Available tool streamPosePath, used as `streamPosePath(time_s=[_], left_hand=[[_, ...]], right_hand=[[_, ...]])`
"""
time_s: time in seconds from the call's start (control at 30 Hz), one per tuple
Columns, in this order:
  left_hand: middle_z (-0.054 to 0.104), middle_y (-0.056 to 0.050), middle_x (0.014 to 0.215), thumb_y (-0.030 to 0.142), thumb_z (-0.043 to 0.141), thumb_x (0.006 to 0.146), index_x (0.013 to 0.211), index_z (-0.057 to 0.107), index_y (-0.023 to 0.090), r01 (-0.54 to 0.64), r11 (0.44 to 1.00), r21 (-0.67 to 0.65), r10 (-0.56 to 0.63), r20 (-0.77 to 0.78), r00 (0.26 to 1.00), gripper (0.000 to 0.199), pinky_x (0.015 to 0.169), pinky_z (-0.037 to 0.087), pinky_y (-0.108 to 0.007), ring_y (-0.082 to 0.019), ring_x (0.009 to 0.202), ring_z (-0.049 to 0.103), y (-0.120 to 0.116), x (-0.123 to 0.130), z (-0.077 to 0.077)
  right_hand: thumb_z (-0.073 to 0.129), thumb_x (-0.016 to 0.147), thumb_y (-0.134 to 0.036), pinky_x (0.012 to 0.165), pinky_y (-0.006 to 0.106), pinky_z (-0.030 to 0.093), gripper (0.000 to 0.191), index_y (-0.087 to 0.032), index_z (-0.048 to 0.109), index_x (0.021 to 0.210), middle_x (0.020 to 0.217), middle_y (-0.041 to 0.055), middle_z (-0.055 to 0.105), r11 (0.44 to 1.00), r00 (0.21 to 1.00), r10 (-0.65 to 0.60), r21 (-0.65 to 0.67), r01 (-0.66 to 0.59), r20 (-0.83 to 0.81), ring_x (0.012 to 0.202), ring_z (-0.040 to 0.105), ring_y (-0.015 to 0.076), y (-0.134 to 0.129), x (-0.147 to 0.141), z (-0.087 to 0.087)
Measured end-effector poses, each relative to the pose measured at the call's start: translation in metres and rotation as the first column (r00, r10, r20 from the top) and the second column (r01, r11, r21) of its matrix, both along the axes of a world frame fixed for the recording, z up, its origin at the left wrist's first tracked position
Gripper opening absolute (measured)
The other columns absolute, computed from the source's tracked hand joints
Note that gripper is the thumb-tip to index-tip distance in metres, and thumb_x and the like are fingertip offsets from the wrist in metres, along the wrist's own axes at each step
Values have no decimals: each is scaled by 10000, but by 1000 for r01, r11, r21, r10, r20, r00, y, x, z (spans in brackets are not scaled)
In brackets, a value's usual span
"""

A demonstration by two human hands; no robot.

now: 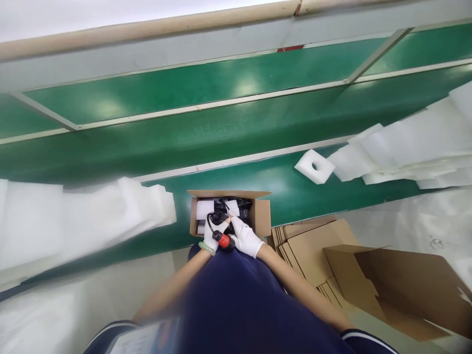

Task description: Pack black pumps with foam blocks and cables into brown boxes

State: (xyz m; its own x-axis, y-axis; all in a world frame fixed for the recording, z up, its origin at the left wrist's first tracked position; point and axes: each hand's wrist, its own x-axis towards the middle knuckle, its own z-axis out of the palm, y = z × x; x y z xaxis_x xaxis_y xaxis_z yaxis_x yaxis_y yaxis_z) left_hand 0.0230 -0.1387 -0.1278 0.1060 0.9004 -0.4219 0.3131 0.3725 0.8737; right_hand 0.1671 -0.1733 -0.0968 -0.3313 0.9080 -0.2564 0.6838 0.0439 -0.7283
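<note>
An open cardboard box stands at the near edge of the green bench, directly before me. White foam pieces and black bagged items lie inside it. My left hand, in a white glove with a pale green bangle at the wrist, is closed around a black cable. A red and black connector on this cable hangs over the box's near edge, between my hands. My gloved right hand reaches in from the right, its fingers bent together at the cable. What its fingertips grip is partly hidden.
Stacked white foam sheets lie on the left and on the right. One foam block with a hole sits right of the box. Flattened cartons and an open large carton stand below the bench at right.
</note>
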Motion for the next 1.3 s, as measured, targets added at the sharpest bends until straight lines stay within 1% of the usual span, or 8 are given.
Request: streamPosePath(time_s=[0.17, 0.3, 0.47, 0.67, 0.83, 1.0, 1.17, 1.3], left_hand=[[669, -98, 945, 386, 575, 779, 903, 582, 169, -117, 990, 84, 117, 5, 993, 251, 919, 484, -424, -222, 966, 628, 8, 3, 2], [665, -100, 941, 386, 570, 769, 785, 566, 183, -99, 988, 120, 113, -115, 987, 203, 935, 459, -443, -241, 946, 617, 20, 1, 6], [667, -97, 891, 384, 557, 794, 812, 545, 165, -182, 975, 125, 203, -193, 960, 221, 849, 494, -376, -212, 860, 632, 36, 9, 13], [661, -90, 976, 387, 591, 775, 891, 534, 152, -260, 950, 171, 282, -117, 952, 268, 888, 485, -358, -199, 943, 627, 49, 16, 12], [659, -92, 1030, 353, 540, 802, 976, 532, 144, -358, 930, 81, 367, -190, 911, 272, 869, 493, -346, -215, 988, 620, 52, 7, 1], [625, -120, 1120, 368, 499, 843, 1065, 498, 130, -300, 947, 116, 320, -239, 917, 326, 893, 480, -307, -190, 1022, 602, 55, 5, 2], [621, -110, 1072, 370, 572, 786, 1005, 505, 141, -279, 938, 206, 328, -261, 908, 324, 907, 452, -308, -193, 1001, 592, 71, 8, 13], [626, -92, 989, 401, 625, 711, 920, 537, 183, -232, 941, 247, 310, -352, 883, 314, 882, 449, -339, -231, 971, 600, 76, -1, 13]], right_hand=[[489, 710, -113, 1058, 434, 313, 709, -147, 342, 1404, 1458, 120, 342, 978, 951, 170, 72, -194, 257, 1364, 226, 270, 10, 33, -6], [514, 764, -163, 917, 411, 414, 616, -241, 413, 1366, 1459, 85, 337, 941, 856, 281, 53, -335, 434, 1177, 442, 285, 29, 40, -3], [655, 717, -445, 744, 363, 449, 671, -214, 470, 1319, 1235, 142, 524, 954, 799, 263, -20, -301, 541, 913, 573, 281, 51, 28, -4], [496, 871, -394, 734, 346, 421, 462, -176, 490, 1278, 849, 137, 675, 983, 809, 181, -86, -161, 559, 797, 635, 271, 51, 24, -17], [372, 940, -382, 738, 324, 417, 410, -180, 476, 1281, 1025, 150, 637, 998, 833, 39, 23, -62, 552, 898, 601, 253, 30, 18, -17], [345, 936, -221, 768, 339, 409, 370, -169, 493, 1271, 1141, 128, 585, 953, 845, 209, 93, -289, 492, 982, 526, 235, 13, 3, -10], [548, 845, -365, 773, 374, 401, 513, -176, 450, 1312, 1204, 139, 533, 965, 824, 184, 63, -256, 537, 988, 496, 267, 16, -10, -8], [488, 854, -513, 731, 380, 386, 524, -180, 506, 1258, 1058, 144, 562, 976, 786, 162, 18, -215, 597, 911, 507, 277, 20, -6, -6]])
